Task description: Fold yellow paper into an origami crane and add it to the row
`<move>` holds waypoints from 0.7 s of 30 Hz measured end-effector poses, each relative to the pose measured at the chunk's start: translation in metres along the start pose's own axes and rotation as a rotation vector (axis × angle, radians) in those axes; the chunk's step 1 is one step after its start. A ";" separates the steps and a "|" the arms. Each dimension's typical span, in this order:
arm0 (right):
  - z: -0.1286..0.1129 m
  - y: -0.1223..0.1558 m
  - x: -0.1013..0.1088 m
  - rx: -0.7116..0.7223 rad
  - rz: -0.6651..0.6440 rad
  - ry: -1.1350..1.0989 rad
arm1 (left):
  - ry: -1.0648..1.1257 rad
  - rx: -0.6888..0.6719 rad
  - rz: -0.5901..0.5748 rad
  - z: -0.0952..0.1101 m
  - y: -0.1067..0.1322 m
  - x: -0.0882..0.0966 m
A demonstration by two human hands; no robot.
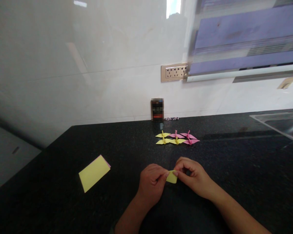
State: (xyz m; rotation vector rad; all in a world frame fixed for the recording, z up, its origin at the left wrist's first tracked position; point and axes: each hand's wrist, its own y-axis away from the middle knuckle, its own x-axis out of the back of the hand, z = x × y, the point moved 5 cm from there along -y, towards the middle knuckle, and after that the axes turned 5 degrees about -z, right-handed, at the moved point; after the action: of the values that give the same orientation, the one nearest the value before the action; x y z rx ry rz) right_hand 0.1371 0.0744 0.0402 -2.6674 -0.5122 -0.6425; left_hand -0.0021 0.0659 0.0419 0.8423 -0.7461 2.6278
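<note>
A small piece of yellow paper (171, 177) is held just above the dark countertop, between both hands. My left hand (152, 182) pinches its upper left corner between thumb and fingers. On the other side, my right hand (194, 177) grips the upper right corner the same way. Beyond the hands, several paper cranes stand in two rows, some yellow (164, 141) and some pink (190, 141). To the left lies a stack of yellow paper sheets (94, 174), with a pink edge showing underneath.
Against the white wall (112, 94) leans a dark phone-like device (157, 110), its screen pixelated, beside a beaded strap (172, 119). A metal sink (283, 125) is set in the black countertop (127, 139) at right. A socket panel (175, 72) and purple-covered rack (246, 35) are above.
</note>
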 end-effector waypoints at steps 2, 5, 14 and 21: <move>0.003 0.000 -0.001 -0.020 0.011 -0.012 | -0.007 0.001 0.003 0.000 0.000 0.000; 0.010 0.000 0.000 -0.049 0.036 -0.042 | -0.005 0.006 0.013 -0.002 0.001 0.000; 0.021 0.000 0.010 -0.069 0.136 -0.186 | 0.097 0.085 0.081 -0.011 0.003 0.003; 0.010 0.001 -0.010 -0.068 0.090 -0.188 | 0.137 0.091 0.058 -0.009 0.003 -0.002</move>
State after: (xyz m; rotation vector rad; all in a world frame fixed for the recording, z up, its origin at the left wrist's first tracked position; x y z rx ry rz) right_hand 0.1329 0.0747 0.0268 -2.8132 -0.4228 -0.3923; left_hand -0.0060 0.0688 0.0334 0.6642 -0.6283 2.7563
